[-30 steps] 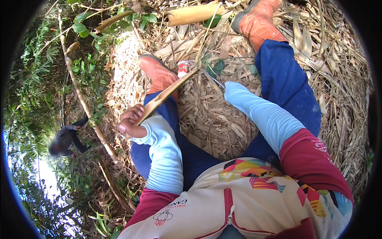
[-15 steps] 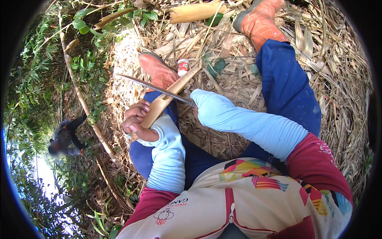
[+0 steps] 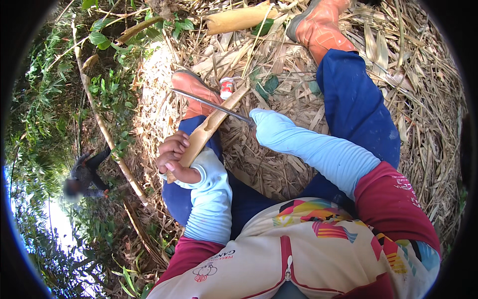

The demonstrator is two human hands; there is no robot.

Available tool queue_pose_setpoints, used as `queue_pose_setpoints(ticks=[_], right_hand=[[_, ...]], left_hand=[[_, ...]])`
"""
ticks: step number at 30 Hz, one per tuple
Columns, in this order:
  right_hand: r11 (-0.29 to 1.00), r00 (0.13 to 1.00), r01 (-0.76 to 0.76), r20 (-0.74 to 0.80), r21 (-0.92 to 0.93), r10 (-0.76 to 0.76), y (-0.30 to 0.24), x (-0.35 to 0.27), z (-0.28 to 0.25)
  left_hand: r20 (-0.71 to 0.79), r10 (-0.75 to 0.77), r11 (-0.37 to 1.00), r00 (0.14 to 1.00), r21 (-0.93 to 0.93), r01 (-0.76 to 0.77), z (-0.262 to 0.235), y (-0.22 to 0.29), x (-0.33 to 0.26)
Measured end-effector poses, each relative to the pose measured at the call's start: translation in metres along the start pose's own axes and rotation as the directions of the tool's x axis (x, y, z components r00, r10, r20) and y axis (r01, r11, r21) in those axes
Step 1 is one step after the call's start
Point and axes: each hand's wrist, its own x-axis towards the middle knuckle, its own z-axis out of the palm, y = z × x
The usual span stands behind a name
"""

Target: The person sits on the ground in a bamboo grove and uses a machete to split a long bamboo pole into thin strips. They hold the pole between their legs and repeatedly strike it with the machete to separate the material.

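My left hand [image 3: 173,155] is closed around the near end of a split bamboo piece [image 3: 198,138], which slants away up and to the right. A hollow cut shows partway along its pale face. A long-bladed knife [image 3: 209,104] lies across the bamboo towards its far end, tip pointing left. My right hand [image 3: 262,123] is closed at the knife's handle end; a light blue sleeve covers most of it and hides the fingers and the handle.
My orange boots [image 3: 194,94] and blue trousers flank the work. A red and white can [image 3: 226,87] stands beyond the bamboo tip. Dry leaves cover the ground. Another bamboo piece [image 3: 236,20] lies at the top. Off left, another person [image 3: 87,174] is among plants beside a long pole [image 3: 102,119].
My right hand has moved to the right, drawing the knife across the bamboo, so less blade sticks out on the left. My left hand keeps its hold.
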Motion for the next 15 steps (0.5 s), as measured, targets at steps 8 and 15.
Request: queue_pose_setpoints(ticks=[8,15], right_hand=[[0.997,0.996,-0.069,-0.054,0.043,0.071,0.025,0.010,0.008],[0.993,0.992,0.112,-0.049,-0.036,-0.114,0.001,-0.004,0.009]], left_hand=[[-0.095,0.014,1.000,0.995,-0.006,-0.014,0.011,0.000,0.001],[-0.136,-0.006,1.000,0.991,0.008,0.007,0.008,-0.002,-0.001]])
